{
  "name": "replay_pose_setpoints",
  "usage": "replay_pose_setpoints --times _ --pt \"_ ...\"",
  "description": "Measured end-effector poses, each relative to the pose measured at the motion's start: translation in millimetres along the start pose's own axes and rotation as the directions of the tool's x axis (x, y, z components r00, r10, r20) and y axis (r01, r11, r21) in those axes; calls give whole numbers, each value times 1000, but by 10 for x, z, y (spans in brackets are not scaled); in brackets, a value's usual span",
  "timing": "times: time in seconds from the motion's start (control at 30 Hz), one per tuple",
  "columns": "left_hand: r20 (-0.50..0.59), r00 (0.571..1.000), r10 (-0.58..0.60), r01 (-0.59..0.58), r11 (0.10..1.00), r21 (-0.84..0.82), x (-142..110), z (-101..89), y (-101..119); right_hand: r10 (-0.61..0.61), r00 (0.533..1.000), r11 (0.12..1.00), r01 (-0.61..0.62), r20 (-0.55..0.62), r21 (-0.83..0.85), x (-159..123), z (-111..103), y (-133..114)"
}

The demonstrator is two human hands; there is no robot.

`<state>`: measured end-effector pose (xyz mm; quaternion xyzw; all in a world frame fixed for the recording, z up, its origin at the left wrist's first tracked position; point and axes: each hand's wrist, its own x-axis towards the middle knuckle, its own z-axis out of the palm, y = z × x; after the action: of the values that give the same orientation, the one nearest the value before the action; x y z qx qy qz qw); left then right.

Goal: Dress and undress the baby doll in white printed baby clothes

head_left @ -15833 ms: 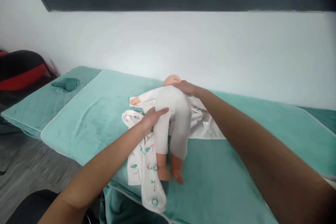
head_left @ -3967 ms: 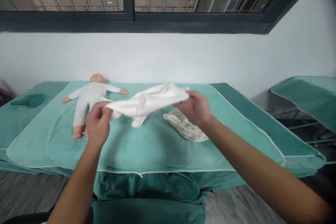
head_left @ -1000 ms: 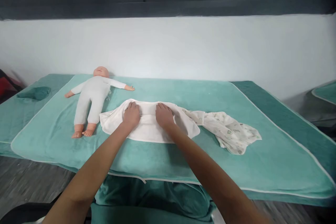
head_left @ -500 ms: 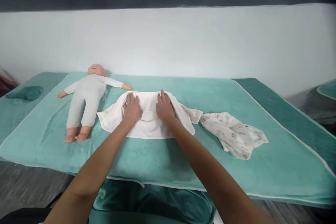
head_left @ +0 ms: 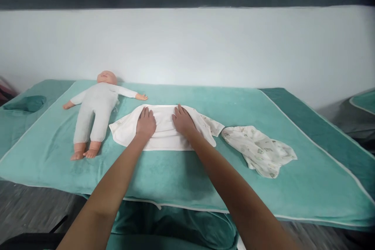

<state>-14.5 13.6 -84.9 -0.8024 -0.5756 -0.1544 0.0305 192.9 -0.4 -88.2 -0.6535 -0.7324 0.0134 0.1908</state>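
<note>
A small white baby shirt (head_left: 164,125) lies spread out on the teal bed cover, its plain inner side facing up. Printed sleeves show at its edges. My left hand (head_left: 146,122) rests on the shirt's left part, fingers stretched and pointing away from me. On the right part lies my right hand (head_left: 184,121), also flat with its fingers out. A second printed baby garment (head_left: 260,150) sits crumpled just right of the shirt's right sleeve. To the left, a baby doll (head_left: 96,105) in a white body lies on its back, arms spread, one hand near the shirt.
The teal cover (head_left: 293,187) has white piping and hangs over the front edge of the bed. A white wall (head_left: 187,47) stands directly behind. A dark green cushion (head_left: 25,103) lies at the far left. Folded teal fabric (head_left: 175,224) is below the front edge.
Both hands have stayed on the shirt and shifted slightly. The shirt's front edge has drawn back a little, and shallow folds now cross its middle. The doll has not moved.
</note>
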Motion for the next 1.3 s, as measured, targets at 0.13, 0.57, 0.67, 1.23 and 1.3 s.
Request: replay_pose_setpoints --times 0.13,0.57,0.67,1.23,1.3 --pt "-78 996 34 -37 999 -36 -109 -33 24 -41 999 997 39 -24 -70 -115 -79 -151" --pt "-141 964 228 -254 942 -218 -1503 -427 -397 -129 969 988 144 -209 60 -1938 -384 -104" --pt "-118 964 239 -262 930 -256 -1504 -455 -418 -189 961 981 194 -202 9 -1823 -457 4" --pt "-306 945 113 -209 931 -300 -1566 -514 -351 -230 930 953 275 -286 125 -1666 -459 67" --pt "-331 937 112 -231 910 -345 -1560 -497 -371 -69 921 951 176 -383 254 -1599 -475 202"
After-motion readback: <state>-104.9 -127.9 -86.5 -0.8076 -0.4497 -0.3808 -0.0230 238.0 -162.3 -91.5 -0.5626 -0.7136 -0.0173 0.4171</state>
